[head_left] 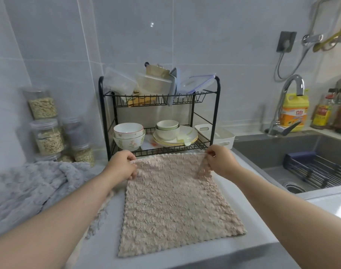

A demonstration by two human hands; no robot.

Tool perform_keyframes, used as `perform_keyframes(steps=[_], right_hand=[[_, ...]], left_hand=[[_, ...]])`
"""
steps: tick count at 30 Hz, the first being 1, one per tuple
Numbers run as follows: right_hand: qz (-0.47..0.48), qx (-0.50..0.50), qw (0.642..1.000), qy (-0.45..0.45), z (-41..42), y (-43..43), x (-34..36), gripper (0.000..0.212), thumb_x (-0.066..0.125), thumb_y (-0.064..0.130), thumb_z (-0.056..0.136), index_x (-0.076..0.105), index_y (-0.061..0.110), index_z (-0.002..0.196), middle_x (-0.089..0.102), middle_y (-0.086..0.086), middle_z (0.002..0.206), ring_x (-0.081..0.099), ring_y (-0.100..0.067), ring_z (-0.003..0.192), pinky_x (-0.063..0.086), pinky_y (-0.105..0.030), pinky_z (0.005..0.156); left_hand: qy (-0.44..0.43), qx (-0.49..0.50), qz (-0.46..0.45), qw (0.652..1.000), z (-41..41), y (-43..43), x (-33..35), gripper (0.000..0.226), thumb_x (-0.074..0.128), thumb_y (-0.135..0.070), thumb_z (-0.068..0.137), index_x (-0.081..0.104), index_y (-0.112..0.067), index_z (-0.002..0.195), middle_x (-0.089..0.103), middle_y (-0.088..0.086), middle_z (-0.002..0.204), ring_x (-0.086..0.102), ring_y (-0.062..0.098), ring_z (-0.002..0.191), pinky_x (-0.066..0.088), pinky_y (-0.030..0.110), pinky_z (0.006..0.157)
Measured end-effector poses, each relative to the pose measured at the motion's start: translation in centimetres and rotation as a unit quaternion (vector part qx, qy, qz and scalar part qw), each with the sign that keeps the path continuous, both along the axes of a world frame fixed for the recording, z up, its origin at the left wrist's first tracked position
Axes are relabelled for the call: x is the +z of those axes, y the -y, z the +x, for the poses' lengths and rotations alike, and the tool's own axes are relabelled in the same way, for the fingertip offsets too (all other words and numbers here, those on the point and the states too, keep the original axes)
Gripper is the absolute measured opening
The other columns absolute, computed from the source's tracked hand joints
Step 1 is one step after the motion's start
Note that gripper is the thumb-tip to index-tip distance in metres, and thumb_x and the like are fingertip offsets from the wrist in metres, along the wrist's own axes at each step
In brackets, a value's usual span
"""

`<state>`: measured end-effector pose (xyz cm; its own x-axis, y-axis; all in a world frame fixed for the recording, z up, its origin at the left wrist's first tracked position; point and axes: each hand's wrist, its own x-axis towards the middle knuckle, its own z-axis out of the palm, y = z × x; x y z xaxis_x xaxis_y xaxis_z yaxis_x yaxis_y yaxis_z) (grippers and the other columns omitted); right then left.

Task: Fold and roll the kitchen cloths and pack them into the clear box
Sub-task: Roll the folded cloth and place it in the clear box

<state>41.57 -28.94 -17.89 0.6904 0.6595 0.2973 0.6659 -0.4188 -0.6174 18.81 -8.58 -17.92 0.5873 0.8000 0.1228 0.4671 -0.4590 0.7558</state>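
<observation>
A beige fluffy kitchen cloth [173,206] lies spread on the white counter in front of me, its near edge at the counter's front. My left hand [123,166] pinches the cloth's far left corner. My right hand [220,162] pinches the far right corner and lifts it a little off the counter. A grey fluffy cloth [29,183] lies crumpled on the counter at the left. Part of another pale cloth [99,216] shows under my left forearm. I cannot pick out the task's clear box.
A black two-tier dish rack [160,117] with bowls, plates and plastic containers stands just behind the cloth. Clear jars [47,131] stand at the back left. A white tray [222,136], the sink [301,164] and its faucet [286,105] are to the right.
</observation>
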Motion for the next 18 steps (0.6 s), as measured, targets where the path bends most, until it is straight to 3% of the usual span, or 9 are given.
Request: perform_keyframes(steps=[4,10,13,16,18], right_hand=[[0.042,0.004,0.998,-0.036,-1.2,2.2,1.0,0.016,0.049,0.005,0.093,0.063,0.012,0.089,0.071,-0.004,0.073,0.070,-0.019,0.068,0.060,-0.039,0.070],[0.065,-0.004,0.996,-0.062,-3.0,5.3,2.4,0.014,0.055,0.003,0.088,0.065,0.009,0.080,0.072,-0.010,0.075,0.065,-0.017,0.062,0.049,-0.021,0.052],[0.069,0.010,0.995,-0.072,-3.6,6.9,2.6,0.013,0.056,0.003,0.086,0.066,0.006,0.079,0.072,-0.009,0.074,0.070,-0.027,0.072,0.059,-0.038,0.070],[0.068,0.027,0.994,-0.083,-4.0,8.8,2.6,0.013,0.058,0.003,0.088,0.067,0.005,0.079,0.073,-0.009,0.076,0.071,-0.027,0.078,0.060,-0.038,0.077],[0.053,0.034,0.995,-0.078,-4.4,10.1,2.5,0.012,0.059,0.004,0.088,0.068,0.005,0.080,0.073,-0.008,0.078,0.071,-0.024,0.079,0.061,-0.036,0.077]], left_hand=[[0.049,-0.003,-0.038,0.998,-2.1,1.8,1.0,0.021,0.054,0.009,0.086,0.054,-0.012,0.087,0.059,0.013,0.095,0.070,0.022,0.068,0.056,0.028,0.051],[0.043,0.006,-0.002,0.999,-4.5,4.4,2.0,0.016,0.054,0.009,0.081,0.056,-0.006,0.079,0.059,0.010,0.074,0.068,0.029,0.063,0.057,0.037,0.059],[0.039,-0.012,0.015,0.999,-5.7,5.7,2.1,0.019,0.053,0.011,0.079,0.052,-0.008,0.077,0.055,0.010,0.076,0.070,0.036,0.071,0.057,0.039,0.057],[0.034,-0.046,0.041,0.998,-6.9,7.1,2.0,0.022,0.053,0.012,0.080,0.053,-0.010,0.085,0.056,0.011,0.084,0.064,0.027,0.059,0.052,0.028,0.046],[0.016,-0.068,0.066,0.995,-7.6,8.0,2.0,0.022,0.055,0.010,0.079,0.057,-0.011,0.083,0.062,0.012,0.080,0.065,0.026,0.057,0.057,0.035,0.052]])
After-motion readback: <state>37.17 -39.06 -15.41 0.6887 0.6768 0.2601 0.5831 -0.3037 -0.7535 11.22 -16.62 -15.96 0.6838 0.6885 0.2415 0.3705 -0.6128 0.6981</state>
